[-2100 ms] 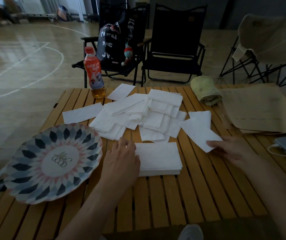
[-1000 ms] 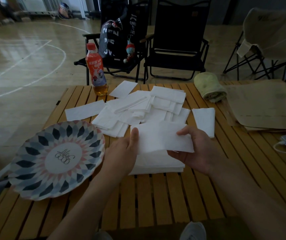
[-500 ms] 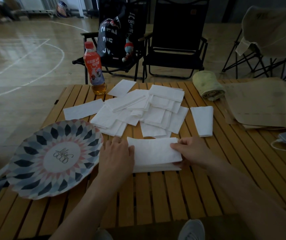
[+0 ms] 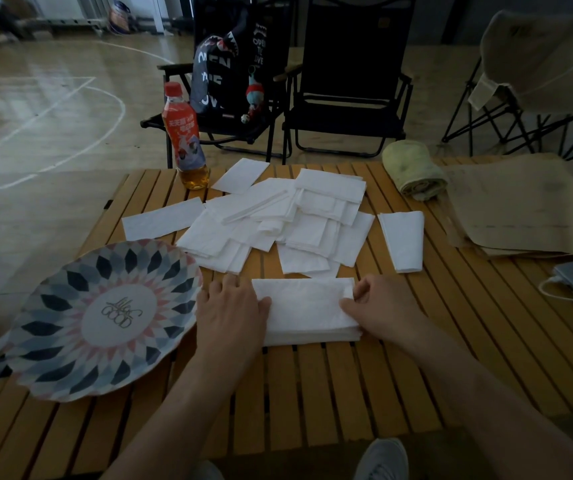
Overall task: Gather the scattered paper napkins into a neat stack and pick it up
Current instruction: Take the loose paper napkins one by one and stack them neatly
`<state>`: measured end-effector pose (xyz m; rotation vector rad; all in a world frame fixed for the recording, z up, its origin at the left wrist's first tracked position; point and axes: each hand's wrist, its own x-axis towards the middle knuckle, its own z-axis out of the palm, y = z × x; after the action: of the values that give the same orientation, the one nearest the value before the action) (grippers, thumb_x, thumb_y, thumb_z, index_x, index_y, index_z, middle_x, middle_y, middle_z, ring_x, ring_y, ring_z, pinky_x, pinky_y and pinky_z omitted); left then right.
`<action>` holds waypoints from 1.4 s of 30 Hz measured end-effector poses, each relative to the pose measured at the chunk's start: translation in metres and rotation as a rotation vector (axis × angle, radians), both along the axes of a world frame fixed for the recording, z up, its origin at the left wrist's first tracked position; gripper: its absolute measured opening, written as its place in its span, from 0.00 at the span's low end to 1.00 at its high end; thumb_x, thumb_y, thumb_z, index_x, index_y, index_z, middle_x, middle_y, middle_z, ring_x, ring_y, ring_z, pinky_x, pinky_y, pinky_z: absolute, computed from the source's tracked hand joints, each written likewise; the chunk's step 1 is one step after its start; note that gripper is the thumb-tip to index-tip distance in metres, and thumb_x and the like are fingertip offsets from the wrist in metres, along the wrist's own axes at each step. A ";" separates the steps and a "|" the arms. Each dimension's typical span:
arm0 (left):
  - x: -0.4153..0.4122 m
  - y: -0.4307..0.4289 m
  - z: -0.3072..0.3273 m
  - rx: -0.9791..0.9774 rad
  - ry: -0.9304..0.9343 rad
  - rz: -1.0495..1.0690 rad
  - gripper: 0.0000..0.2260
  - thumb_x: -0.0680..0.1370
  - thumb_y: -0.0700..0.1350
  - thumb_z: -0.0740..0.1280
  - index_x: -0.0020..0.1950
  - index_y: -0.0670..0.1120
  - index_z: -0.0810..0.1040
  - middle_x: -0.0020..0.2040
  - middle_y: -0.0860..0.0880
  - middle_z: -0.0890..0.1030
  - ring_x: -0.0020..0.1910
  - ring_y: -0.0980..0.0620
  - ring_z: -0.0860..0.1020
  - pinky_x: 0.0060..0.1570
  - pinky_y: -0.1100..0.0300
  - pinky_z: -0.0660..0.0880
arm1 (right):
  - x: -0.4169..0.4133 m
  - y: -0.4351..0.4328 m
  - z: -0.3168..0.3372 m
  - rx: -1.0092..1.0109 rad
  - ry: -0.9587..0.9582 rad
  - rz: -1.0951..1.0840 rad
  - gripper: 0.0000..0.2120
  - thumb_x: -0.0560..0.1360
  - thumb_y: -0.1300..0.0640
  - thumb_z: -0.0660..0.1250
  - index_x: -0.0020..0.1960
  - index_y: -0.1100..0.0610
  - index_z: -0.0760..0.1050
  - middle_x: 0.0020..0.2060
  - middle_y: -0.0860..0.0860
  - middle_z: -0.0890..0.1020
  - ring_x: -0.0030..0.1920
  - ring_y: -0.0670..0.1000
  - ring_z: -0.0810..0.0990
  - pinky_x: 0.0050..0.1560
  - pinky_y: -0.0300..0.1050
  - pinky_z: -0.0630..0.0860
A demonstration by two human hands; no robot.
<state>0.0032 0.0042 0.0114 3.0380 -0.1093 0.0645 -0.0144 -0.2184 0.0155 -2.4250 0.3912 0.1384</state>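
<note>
The neat stack of napkins [image 4: 305,310] is found on the near part of the slatted wooden table [image 4: 312,393], pressed at its left end by the flat, straight-fingered left hand [image 4: 233,313] and pinched at its right end between the thumb and curled fingers of the right hand [image 4: 378,306]. Just behind it, the scattered napkins [image 4: 278,223] are seen heaped mid-table, and the patterned plate [image 4: 101,317] is spotted right beside the left hand.
</note>
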 end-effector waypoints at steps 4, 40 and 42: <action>0.001 -0.001 0.003 -0.020 -0.104 -0.009 0.20 0.79 0.58 0.64 0.66 0.49 0.68 0.63 0.48 0.71 0.62 0.48 0.72 0.65 0.52 0.69 | 0.003 -0.014 0.002 -0.134 0.000 0.005 0.13 0.74 0.44 0.72 0.48 0.49 0.71 0.41 0.46 0.78 0.41 0.45 0.77 0.36 0.42 0.74; -0.004 -0.002 0.005 -0.055 -0.088 -0.124 0.11 0.82 0.50 0.58 0.63 0.52 0.72 0.65 0.51 0.70 0.64 0.51 0.69 0.66 0.53 0.66 | 0.020 -0.072 0.002 -0.558 -0.227 0.017 0.10 0.78 0.50 0.68 0.57 0.53 0.78 0.53 0.53 0.79 0.51 0.52 0.76 0.44 0.43 0.70; -0.004 -0.003 0.005 -0.056 -0.088 -0.124 0.11 0.82 0.50 0.58 0.63 0.52 0.72 0.65 0.50 0.70 0.64 0.51 0.70 0.66 0.53 0.66 | 0.021 -0.073 0.001 -0.537 -0.231 0.024 0.12 0.76 0.47 0.69 0.57 0.51 0.78 0.53 0.52 0.79 0.52 0.52 0.77 0.44 0.44 0.70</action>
<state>-0.0011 0.0016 0.0168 2.9645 -0.2964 0.1877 0.0063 -0.2911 0.0167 -2.9307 0.3223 -0.2705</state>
